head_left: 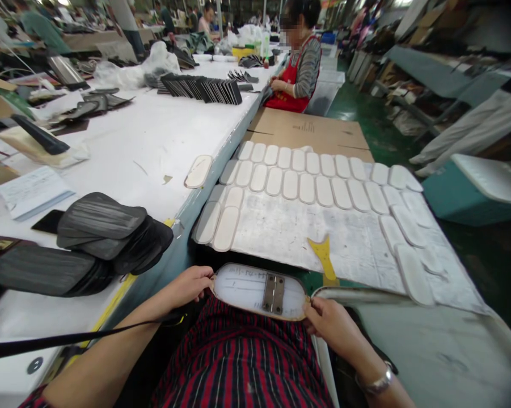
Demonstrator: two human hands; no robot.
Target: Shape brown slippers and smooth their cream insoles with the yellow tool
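An oval white template with a metal hinge (238, 288) is held level above my lap, with pencil-like marks on its face. My left hand (194, 285) pinches its left end between thumb and fingers. At its right end, my right hand (323, 317) grips the rim in the same way. Beyond it, pale oval pieces (292, 186) lie in rows on a grey board (276, 229). A single pale oval piece (198, 171) rests on the white table's edge. Stacks of dark oval pieces (102, 224) lie left of my left hand.
A yellow forked strip (323, 258) lies at the board's near edge. The white table (144, 153) runs along the left, with a row of dark pieces (199, 89) farther back. A person in a red apron (295, 73) sits beyond a cardboard sheet (310, 133). At right stands a teal bin (472, 187).
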